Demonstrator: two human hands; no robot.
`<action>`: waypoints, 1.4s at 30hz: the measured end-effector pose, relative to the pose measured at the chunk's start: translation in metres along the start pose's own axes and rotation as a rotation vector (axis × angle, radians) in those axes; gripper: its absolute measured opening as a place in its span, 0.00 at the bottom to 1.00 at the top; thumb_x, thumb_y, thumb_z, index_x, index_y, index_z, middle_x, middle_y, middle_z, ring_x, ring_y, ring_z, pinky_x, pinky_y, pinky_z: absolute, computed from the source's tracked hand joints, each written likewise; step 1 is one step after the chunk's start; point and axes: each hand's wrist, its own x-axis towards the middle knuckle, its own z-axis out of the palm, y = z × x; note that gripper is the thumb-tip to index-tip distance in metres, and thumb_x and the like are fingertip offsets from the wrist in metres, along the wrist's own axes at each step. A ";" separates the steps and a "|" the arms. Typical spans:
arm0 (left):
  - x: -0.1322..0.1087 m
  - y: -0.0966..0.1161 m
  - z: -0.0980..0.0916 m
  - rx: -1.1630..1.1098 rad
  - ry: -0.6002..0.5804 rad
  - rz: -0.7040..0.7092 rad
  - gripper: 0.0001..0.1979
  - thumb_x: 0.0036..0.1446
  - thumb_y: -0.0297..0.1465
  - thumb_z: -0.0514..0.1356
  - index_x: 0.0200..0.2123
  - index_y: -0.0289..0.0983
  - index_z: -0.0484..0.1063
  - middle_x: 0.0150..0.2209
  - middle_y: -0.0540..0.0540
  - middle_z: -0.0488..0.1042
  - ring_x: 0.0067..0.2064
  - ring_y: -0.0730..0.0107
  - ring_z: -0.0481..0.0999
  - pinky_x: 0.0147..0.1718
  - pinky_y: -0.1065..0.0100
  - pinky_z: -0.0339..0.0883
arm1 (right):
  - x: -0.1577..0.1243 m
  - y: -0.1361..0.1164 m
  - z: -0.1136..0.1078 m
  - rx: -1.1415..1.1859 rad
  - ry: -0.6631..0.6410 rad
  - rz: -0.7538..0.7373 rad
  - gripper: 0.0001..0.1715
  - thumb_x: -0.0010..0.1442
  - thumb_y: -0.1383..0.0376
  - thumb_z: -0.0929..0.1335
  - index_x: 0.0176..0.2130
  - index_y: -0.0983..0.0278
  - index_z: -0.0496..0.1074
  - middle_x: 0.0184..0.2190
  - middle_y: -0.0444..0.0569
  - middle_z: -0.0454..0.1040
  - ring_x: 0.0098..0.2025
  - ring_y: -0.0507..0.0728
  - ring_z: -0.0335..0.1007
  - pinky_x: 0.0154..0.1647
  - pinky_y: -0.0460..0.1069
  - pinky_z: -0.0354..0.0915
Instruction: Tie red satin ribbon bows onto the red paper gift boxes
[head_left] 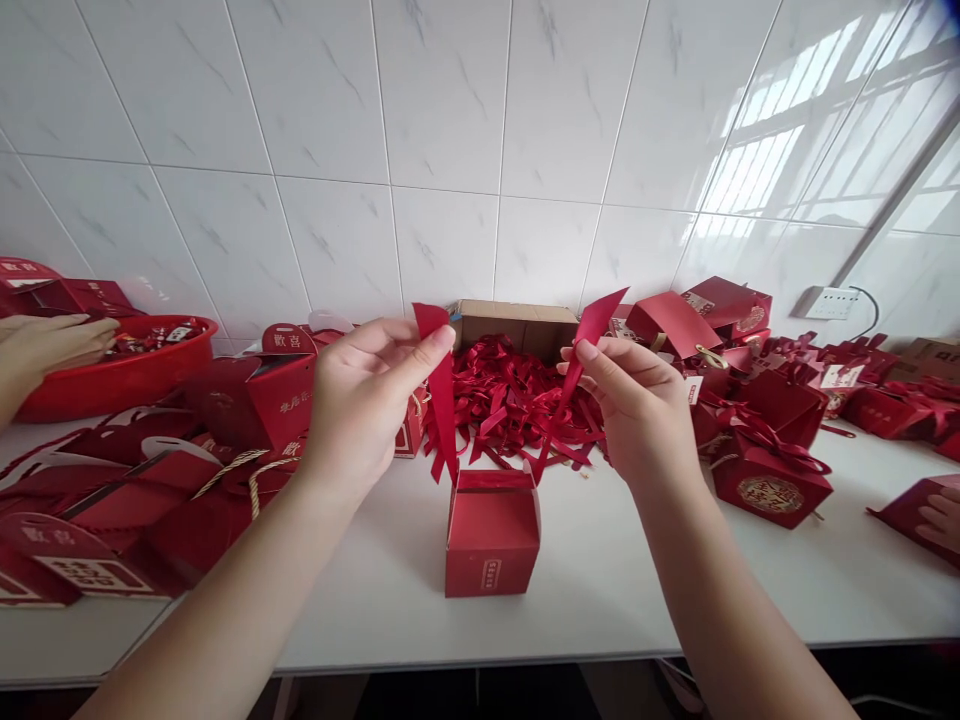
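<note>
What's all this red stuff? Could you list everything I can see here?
small red box: one, red, mid-table, below the hands.
red ribbon: seemingly one, red, rising from the box's top to both hands.
ribbon pile: many, red, behind the box.
carton: one, brown, by the wall.
loose boxes: many, red, left.
tied boxes: several, red, right.
basin: one, red, far left.
socket: one, white, right wall.
table: one, white.
co-worker's hand: one, left edge, at the basin.
second co-worker's hand: one, right edge.
left hand: pinching one ribbon end.
right hand: pinching the other.
</note>
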 end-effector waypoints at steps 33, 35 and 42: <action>-0.006 -0.006 -0.013 0.334 -0.664 -0.522 0.16 0.56 0.32 0.59 0.49 0.40 0.64 0.29 0.51 0.74 0.29 0.72 0.71 0.27 0.70 0.60 | -0.010 0.024 0.004 -0.205 -0.752 -0.011 0.08 0.62 0.65 0.66 0.36 0.63 0.77 0.32 0.49 0.76 0.32 0.53 0.70 0.34 0.49 0.67; -0.005 -0.008 -0.016 0.285 -0.643 -0.532 0.17 0.55 0.32 0.60 0.49 0.40 0.64 0.27 0.52 0.73 0.29 0.72 0.71 0.28 0.70 0.62 | -0.012 0.027 0.002 -0.434 -0.747 -0.288 0.10 0.62 0.70 0.65 0.39 0.63 0.77 0.34 0.50 0.77 0.36 0.55 0.71 0.38 0.51 0.67; -0.008 -0.013 -0.018 0.153 -0.598 -0.507 0.15 0.58 0.40 0.59 0.45 0.39 0.67 0.29 0.50 0.77 0.35 0.70 0.76 0.37 0.69 0.66 | -0.013 0.039 0.002 -0.693 -0.583 -0.650 0.13 0.61 0.73 0.64 0.40 0.63 0.76 0.33 0.50 0.78 0.37 0.57 0.71 0.41 0.55 0.66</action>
